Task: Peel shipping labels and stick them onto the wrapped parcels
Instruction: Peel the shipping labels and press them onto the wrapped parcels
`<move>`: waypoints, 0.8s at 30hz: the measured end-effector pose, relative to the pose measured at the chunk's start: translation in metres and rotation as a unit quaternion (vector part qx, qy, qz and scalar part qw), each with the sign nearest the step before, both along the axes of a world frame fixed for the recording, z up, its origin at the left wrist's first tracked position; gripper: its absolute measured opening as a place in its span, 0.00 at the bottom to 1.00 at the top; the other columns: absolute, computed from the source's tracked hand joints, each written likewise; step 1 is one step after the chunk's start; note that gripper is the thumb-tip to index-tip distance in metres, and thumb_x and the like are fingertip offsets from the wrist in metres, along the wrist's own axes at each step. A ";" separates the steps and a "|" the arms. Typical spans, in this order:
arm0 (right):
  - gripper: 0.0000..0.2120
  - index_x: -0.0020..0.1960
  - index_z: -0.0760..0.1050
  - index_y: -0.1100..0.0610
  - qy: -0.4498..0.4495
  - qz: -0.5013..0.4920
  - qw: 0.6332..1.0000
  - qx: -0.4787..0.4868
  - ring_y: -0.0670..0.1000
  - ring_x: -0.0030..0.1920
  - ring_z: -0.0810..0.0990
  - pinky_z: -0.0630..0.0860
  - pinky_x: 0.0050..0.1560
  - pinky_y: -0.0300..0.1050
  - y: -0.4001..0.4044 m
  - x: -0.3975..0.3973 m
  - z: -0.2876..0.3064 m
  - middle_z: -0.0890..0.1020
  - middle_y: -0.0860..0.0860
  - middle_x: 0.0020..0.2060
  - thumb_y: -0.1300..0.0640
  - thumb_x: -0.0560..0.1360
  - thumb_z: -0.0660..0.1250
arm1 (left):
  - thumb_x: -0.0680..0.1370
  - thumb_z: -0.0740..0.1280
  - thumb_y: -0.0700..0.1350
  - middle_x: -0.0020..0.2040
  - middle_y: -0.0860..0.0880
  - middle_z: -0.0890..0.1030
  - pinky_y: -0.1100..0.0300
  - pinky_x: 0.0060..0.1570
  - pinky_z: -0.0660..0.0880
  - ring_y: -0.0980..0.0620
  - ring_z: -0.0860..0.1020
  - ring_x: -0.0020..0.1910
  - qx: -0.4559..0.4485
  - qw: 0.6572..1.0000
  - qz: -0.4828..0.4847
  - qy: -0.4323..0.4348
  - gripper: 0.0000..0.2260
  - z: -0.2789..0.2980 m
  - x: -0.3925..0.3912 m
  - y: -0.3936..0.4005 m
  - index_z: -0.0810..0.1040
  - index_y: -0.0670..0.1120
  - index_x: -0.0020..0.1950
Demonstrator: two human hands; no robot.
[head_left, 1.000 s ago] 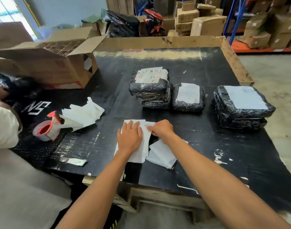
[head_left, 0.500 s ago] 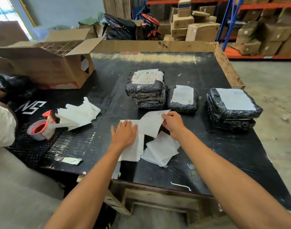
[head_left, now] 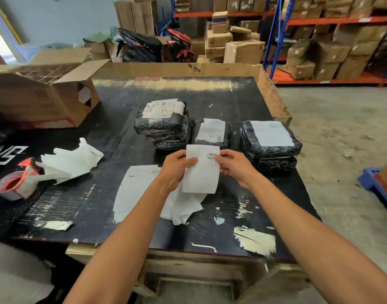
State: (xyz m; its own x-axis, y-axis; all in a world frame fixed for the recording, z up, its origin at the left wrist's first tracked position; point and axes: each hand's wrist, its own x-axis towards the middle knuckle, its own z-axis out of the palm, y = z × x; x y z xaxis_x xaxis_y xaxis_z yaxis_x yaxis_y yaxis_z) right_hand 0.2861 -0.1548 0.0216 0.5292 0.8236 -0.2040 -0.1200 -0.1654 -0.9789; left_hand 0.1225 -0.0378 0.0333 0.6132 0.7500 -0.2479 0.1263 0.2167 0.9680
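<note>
I hold a white shipping label (head_left: 202,172) with a barcode up above the black table (head_left: 210,93). My left hand (head_left: 177,167) pinches its upper left edge and my right hand (head_left: 233,164) pinches its upper right edge. Under my hands lies a stack of more labels (head_left: 137,189) and loose white backing sheets (head_left: 183,207). Behind them are black wrapped parcels: a left stack (head_left: 164,126) with a printed label on top, a middle parcel (head_left: 212,132) with a label, and a right stack (head_left: 270,141) with a label.
A red tape dispenser (head_left: 14,183) and a pile of peeled backing paper (head_left: 71,161) lie at the left. An open cardboard box (head_left: 41,93) stands at the back left. Raised wooden edges (head_left: 273,97) border the table's far and right sides. Shelves of cartons fill the background.
My right hand peeled a label off the stack and lifted it. My left hand left the stack and took the label's other edge, so both hands now hold it up.
</note>
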 end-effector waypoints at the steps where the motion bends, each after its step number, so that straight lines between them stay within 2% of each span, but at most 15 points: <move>1: 0.04 0.53 0.81 0.57 -0.012 -0.007 1.000 0.002 0.49 0.43 0.82 0.79 0.40 0.41 -0.003 0.003 0.001 0.86 0.54 0.46 0.59 0.79 0.71 | 0.75 0.72 0.35 0.50 0.41 0.86 0.42 0.49 0.83 0.39 0.84 0.50 0.007 1.000 -0.008 -0.004 0.09 -0.001 0.005 0.000 0.83 0.42 0.54; 2: 0.04 0.53 0.81 0.57 -0.026 -0.017 1.000 0.003 0.49 0.43 0.82 0.79 0.41 0.42 -0.008 0.008 0.001 0.86 0.55 0.46 0.59 0.79 0.71 | 0.75 0.73 0.36 0.51 0.42 0.86 0.39 0.53 0.81 0.39 0.84 0.52 0.008 1.000 -0.021 -0.005 0.09 -0.001 0.011 -0.003 0.83 0.43 0.54; 5: 0.04 0.51 0.81 0.57 -0.072 -0.026 0.997 0.003 0.52 0.45 0.83 0.79 0.41 0.44 -0.017 0.021 0.004 0.86 0.60 0.49 0.61 0.77 0.73 | 0.76 0.72 0.39 0.53 0.42 0.86 0.42 0.53 0.79 0.41 0.84 0.50 -0.038 0.998 -0.048 -0.003 0.11 0.002 0.023 -0.009 0.83 0.42 0.58; 7: 0.07 0.54 0.81 0.58 -0.115 0.007 0.993 -0.002 0.50 0.43 0.84 0.80 0.40 0.41 -0.022 0.026 0.009 0.87 0.58 0.47 0.60 0.76 0.74 | 0.76 0.74 0.43 0.54 0.42 0.86 0.43 0.54 0.78 0.42 0.84 0.51 -0.080 0.995 -0.059 -0.013 0.14 0.005 0.030 -0.015 0.82 0.42 0.60; 8: 0.08 0.55 0.82 0.58 -0.138 0.024 0.990 -0.007 0.48 0.42 0.84 0.80 0.40 0.41 -0.025 0.028 0.011 0.87 0.58 0.46 0.60 0.76 0.74 | 0.75 0.75 0.44 0.52 0.42 0.86 0.44 0.51 0.79 0.42 0.84 0.50 -0.078 0.995 -0.057 -0.013 0.14 0.006 0.033 -0.018 0.82 0.42 0.59; 11: 0.08 0.55 0.83 0.57 -0.192 0.014 0.981 -0.015 0.44 0.37 0.83 0.78 0.38 0.36 -0.029 0.034 0.014 0.86 0.54 0.42 0.59 0.76 0.75 | 0.76 0.74 0.44 0.44 0.47 0.87 0.52 0.34 0.80 0.48 0.85 0.40 -0.007 0.999 -0.036 0.019 0.07 0.009 0.041 -0.024 0.83 0.46 0.53; 13: 0.07 0.54 0.83 0.58 -0.199 -0.016 0.980 -0.007 0.42 0.35 0.83 0.78 0.37 0.34 -0.030 0.038 0.015 0.86 0.53 0.40 0.59 0.76 0.74 | 0.76 0.74 0.45 0.44 0.47 0.87 0.55 0.30 0.79 0.50 0.85 0.38 0.028 0.998 -0.041 0.042 0.08 0.011 0.044 -0.024 0.83 0.46 0.54; 15: 0.06 0.53 0.82 0.59 -0.192 -0.030 0.981 0.004 0.42 0.34 0.83 0.78 0.37 0.34 -0.031 0.041 0.016 0.86 0.54 0.38 0.60 0.76 0.74 | 0.76 0.75 0.45 0.46 0.48 0.87 0.54 0.32 0.80 0.49 0.85 0.40 0.041 0.997 -0.048 0.054 0.09 0.012 0.047 -0.024 0.83 0.46 0.54; 19: 0.06 0.53 0.82 0.62 -0.162 -0.013 0.987 0.015 0.47 0.35 0.84 0.79 0.38 0.35 -0.032 0.042 0.018 0.86 0.59 0.39 0.62 0.76 0.74 | 0.73 0.76 0.38 0.49 0.44 0.87 0.53 0.40 0.83 0.46 0.86 0.45 0.026 0.999 -0.032 -0.010 0.11 0.014 0.050 -0.025 0.83 0.42 0.55; 22: 0.06 0.54 0.83 0.62 -0.129 0.007 0.991 0.026 0.50 0.38 0.85 0.81 0.40 0.38 -0.032 0.044 0.020 0.87 0.57 0.41 0.62 0.79 0.70 | 0.72 0.77 0.38 0.49 0.41 0.87 0.49 0.47 0.83 0.42 0.86 0.47 0.035 0.998 -0.047 -0.009 0.12 0.015 0.047 -0.022 0.83 0.39 0.55; 24: 0.06 0.54 0.83 0.61 -0.151 -0.005 0.988 0.024 0.49 0.38 0.84 0.81 0.40 0.39 -0.032 0.046 0.020 0.88 0.56 0.43 0.60 0.80 0.69 | 0.72 0.77 0.38 0.48 0.42 0.87 0.50 0.45 0.83 0.43 0.86 0.46 0.040 0.998 -0.053 -0.008 0.13 0.018 0.044 -0.019 0.84 0.39 0.55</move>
State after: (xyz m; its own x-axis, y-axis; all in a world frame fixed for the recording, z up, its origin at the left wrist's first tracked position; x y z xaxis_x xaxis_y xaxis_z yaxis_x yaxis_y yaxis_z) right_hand 0.3317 -0.1868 0.0421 0.5677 0.8232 0.0023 0.1766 -0.1191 -0.9771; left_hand 0.1660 -0.0570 0.0511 0.6937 0.6975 -0.1796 0.1294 0.1246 0.9837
